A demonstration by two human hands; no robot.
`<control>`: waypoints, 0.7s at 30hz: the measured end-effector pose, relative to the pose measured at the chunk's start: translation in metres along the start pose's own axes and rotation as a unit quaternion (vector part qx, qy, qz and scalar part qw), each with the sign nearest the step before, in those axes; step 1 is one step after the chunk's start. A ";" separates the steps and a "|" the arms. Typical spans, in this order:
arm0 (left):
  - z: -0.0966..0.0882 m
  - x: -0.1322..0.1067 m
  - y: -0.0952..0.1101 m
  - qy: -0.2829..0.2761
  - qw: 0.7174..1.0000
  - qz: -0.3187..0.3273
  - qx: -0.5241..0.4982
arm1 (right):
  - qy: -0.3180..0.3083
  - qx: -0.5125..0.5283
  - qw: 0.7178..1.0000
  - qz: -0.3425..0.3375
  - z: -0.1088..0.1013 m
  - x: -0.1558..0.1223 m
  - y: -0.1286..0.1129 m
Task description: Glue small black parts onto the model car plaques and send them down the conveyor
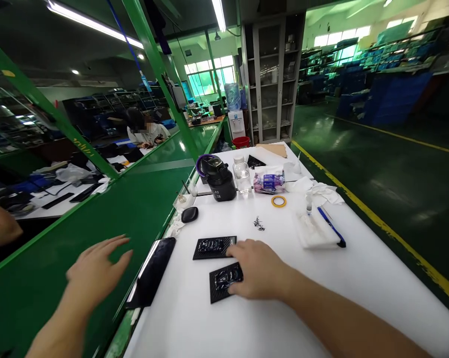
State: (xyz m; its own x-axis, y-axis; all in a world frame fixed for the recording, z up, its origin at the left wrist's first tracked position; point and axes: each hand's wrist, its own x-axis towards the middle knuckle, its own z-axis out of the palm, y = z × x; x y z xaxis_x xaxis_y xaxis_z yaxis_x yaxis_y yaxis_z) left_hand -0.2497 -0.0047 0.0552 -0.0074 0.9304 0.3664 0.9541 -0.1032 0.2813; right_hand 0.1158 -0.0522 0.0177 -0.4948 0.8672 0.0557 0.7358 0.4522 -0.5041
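My right hand [261,271] lies open on the near part [221,284]; left hand [97,268] hovers open above the belt [142,199]; far part [214,247] untouched.

Right hand [259,271] flat on black tray [224,282], second black tray [214,247] just beside, left hand [97,268] over green belt [108,219].

glossy green floor [358,149], yellow line [377,221], ceiling strip lights [93,22], bright far windows [209,74], grey cabinet [271,79], blue crates [392,94]

Table [269,328] near right open; black trays [214,247] centre, jug [221,185], bottle [242,175] behind.
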 end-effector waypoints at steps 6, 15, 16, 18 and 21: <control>0.041 -0.015 0.132 -0.234 0.947 0.211 -0.056 | 0.088 -0.006 0.980 0.177 -0.030 0.017 0.079; 0.071 -0.031 0.196 -0.394 0.882 0.252 0.046 | 0.012 -0.030 0.973 0.227 -0.020 0.027 0.102; 0.072 -0.026 0.197 -0.403 0.878 0.254 0.051 | 0.008 -0.031 0.973 0.228 -0.020 0.028 0.100; 0.073 -0.019 0.196 -0.422 0.869 0.254 0.055 | 0.001 -0.030 0.974 0.225 -0.022 0.029 0.098; 0.074 -0.016 0.188 -0.424 0.866 0.260 0.055 | 0.002 -0.021 0.977 0.213 -0.027 0.026 0.097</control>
State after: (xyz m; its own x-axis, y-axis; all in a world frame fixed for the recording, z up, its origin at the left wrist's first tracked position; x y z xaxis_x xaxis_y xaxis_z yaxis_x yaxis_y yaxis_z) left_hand -0.0481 -0.0130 0.0362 0.6092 0.6972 -0.3779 0.7859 -0.5945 0.1703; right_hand 0.1868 0.0195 -0.0063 -0.1381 0.9791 -0.1491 0.8926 0.0579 -0.4471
